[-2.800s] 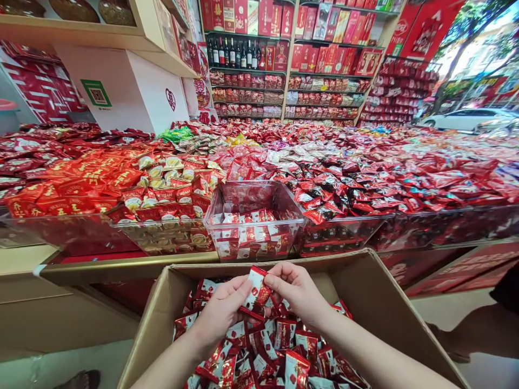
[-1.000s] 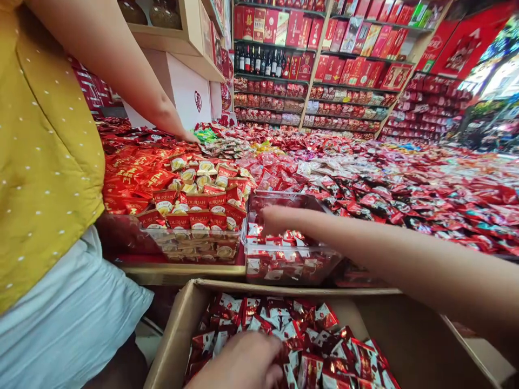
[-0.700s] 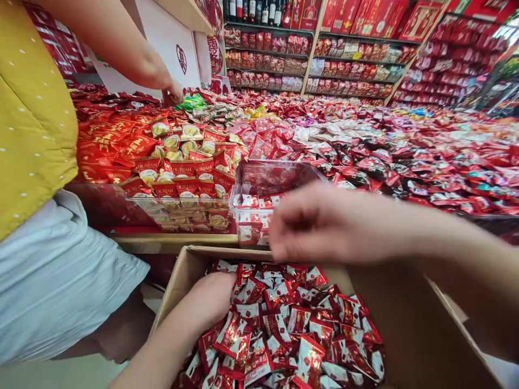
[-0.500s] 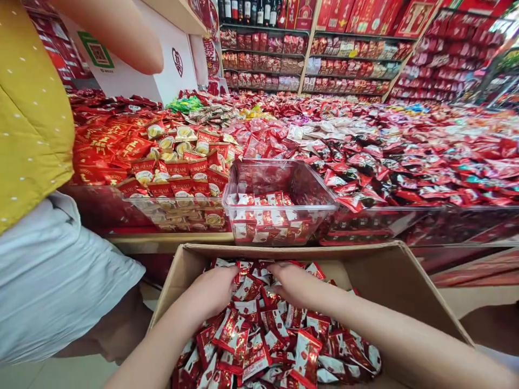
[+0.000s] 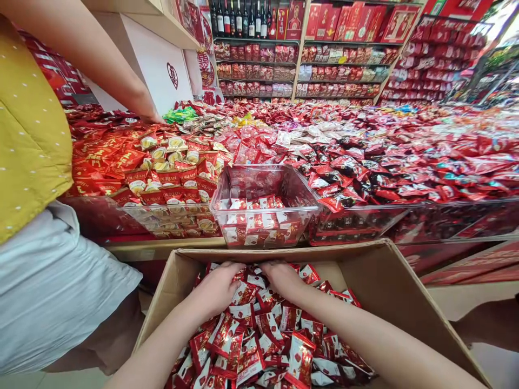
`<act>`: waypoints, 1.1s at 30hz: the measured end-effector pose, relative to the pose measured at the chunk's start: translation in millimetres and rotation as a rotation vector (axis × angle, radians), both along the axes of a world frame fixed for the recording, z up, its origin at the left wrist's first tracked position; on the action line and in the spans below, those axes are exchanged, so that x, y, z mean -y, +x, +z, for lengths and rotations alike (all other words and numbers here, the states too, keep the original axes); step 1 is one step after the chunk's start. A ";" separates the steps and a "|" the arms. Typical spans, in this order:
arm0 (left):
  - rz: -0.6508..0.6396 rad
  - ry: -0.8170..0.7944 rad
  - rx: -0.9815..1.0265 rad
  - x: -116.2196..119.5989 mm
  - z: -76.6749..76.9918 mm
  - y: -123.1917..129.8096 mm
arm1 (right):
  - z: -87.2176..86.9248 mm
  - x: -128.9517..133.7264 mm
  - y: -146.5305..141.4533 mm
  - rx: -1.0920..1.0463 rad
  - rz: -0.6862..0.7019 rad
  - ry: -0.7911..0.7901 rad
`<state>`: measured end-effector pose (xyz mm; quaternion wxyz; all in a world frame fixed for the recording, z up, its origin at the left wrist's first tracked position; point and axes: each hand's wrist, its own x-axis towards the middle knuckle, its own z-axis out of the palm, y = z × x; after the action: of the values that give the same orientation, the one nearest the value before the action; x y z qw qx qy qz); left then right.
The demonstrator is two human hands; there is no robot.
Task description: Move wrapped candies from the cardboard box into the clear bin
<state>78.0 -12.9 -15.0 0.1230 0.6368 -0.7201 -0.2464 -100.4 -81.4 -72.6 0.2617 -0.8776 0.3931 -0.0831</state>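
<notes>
Red-and-white wrapped candies [image 5: 271, 329] fill much of an open cardboard box [image 5: 377, 281] in front of me. At the far side of the pile, my left hand [image 5: 219, 283] is curled over some candies, its thumb and fingers bent toward the right. Close beside it, my right hand [image 5: 281, 278] reaches into the same candies with bent fingers. Both hands' fingertips are partly hidden among the wrappers. Just beyond the box, a clear plastic bin [image 5: 265, 208] holds neat rows of similar candies low down inside it.
Durian-labelled candies [image 5: 168, 183] and red packets [image 5: 103, 156] are heaped left of the bin; black-and-red packets [image 5: 357, 173] lie to its right. A person in a yellow top [image 5: 32, 140] stands at left, a hand [image 5: 152, 116] touching the display. Stocked shelves [image 5: 259, 67] stand behind.
My hands have pushed slightly deeper into the far side of the pile. The other person's arm has come down so that the hand reaches the heaped packets. The view has shifted slightly.
</notes>
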 end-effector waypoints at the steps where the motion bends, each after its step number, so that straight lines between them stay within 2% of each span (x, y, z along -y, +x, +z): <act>1: 0.010 0.003 -0.004 -1.0 0.2 -0.5 | 3.5 -1.2 -1.1 0.023 -0.010 0.011; 5: 0.025 0.039 -0.205 -5.4 10.1 -10.8 | 28.1 -18.1 -9.2 0.146 -0.016 0.104; 8: 0.012 0.074 -0.415 -6.7 19.9 -24.0 | 46.0 -35.9 -13.5 0.389 -0.044 0.365; 11: 0.118 0.048 -0.541 -7.3 23.4 -33.6 | 56.4 -46.6 -14.8 0.649 -0.105 0.665; 14: 0.196 0.032 -0.618 -8.7 22.0 -37.9 | 59.8 -48.8 -15.3 0.760 -0.122 0.807; 17: 0.205 0.006 -0.586 -11.0 21.6 -40.0 | 57.9 -49.6 -16.1 0.796 -0.118 0.843; 23: 0.189 -0.105 -0.381 -13.9 24.4 -42.6 | 56.5 -56.1 -15.1 0.890 -0.141 0.906; 25: 0.205 -0.096 -0.433 -13.4 24.6 -43.0 | 60.0 -57.1 -14.1 0.899 -0.131 0.916; 28: 0.245 -0.041 -0.617 -12.8 25.7 -42.8 | 64.4 -57.9 -12.5 0.904 -0.151 0.876; 33: 0.224 0.014 -0.789 -14.1 28.7 -41.0 | 63.6 -57.8 -12.5 0.873 -0.218 0.800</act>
<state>37.0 1.2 13.8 0.4113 0.5688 -0.5423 -0.4617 -112.8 -23.5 -8.9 0.6989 -0.5502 0.3378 -0.3079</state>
